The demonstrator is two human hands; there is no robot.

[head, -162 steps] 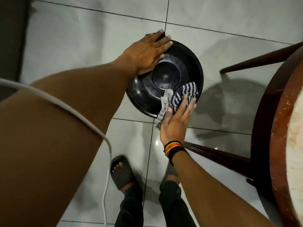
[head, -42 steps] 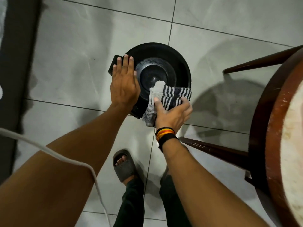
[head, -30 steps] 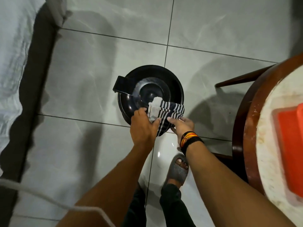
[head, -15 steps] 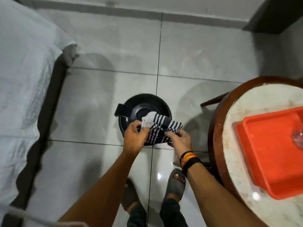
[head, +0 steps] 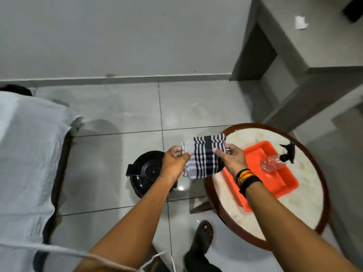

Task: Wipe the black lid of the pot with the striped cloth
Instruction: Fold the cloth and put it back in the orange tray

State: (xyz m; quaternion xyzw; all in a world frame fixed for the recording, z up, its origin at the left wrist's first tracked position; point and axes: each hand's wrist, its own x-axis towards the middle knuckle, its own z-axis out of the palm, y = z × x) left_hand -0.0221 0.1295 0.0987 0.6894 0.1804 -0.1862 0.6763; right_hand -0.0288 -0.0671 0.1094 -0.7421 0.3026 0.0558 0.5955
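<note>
The black pot with its black lid (head: pixel 146 171) stands on the tiled floor, partly hidden behind my left forearm. I hold the striped cloth (head: pixel 204 156) in the air above and to the right of the pot, stretched between both hands. My left hand (head: pixel 175 162) pinches its left edge. My right hand (head: pixel 231 159) pinches its right edge, over the rim of the round table. The cloth does not touch the lid.
A round wooden table with a marble top (head: pixel 306 199) stands at the right, carrying an orange tray (head: pixel 279 180) and a clear spray bottle (head: pixel 277 163). A bed with a white sheet (head: pixel 25 163) fills the left. Grey steps (head: pixel 306 55) rise at the far right.
I have stood up, and the view has pulled far back from the pot. The cloth has left the lid and risen into the air, with both hands now gripping its edges.
</note>
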